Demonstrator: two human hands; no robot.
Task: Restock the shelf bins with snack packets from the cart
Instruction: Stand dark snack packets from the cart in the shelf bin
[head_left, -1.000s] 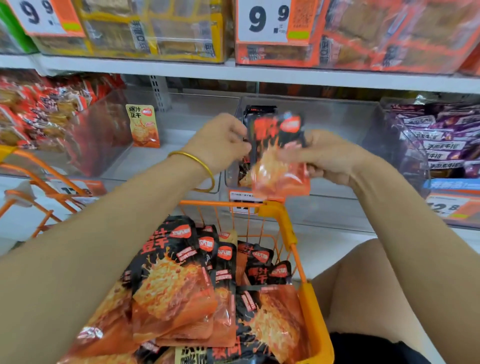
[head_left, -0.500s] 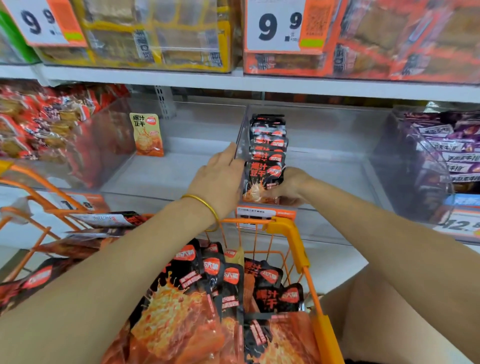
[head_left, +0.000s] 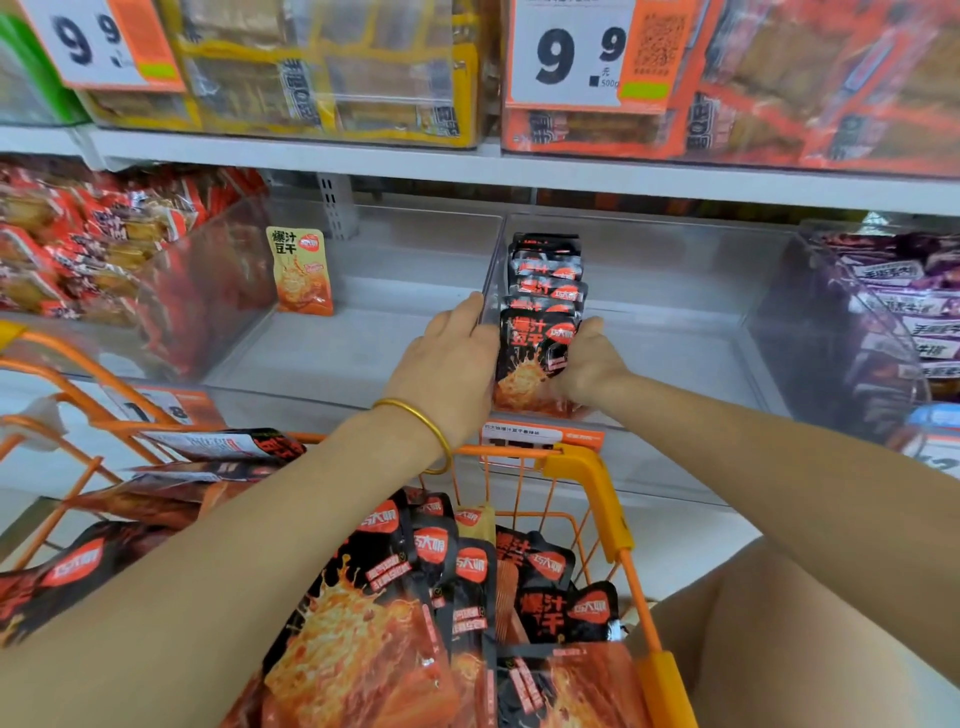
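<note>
Seating a packet (head_left: 535, 353) in the bin (head_left: 675, 312), your right hand (head_left: 589, 366) grips it (left hand (head_left: 447, 369) flat on the divider (head_left: 491, 270)); next, reload from the cart (head_left: 587, 470).

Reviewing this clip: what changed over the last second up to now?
The front packet went from held up in both hands down into the clear bin, at the front of the row. The right hand grips its right edge; the left hand let go and rests on the bin's left wall. The lone orange packet and cart packets stayed.
</note>
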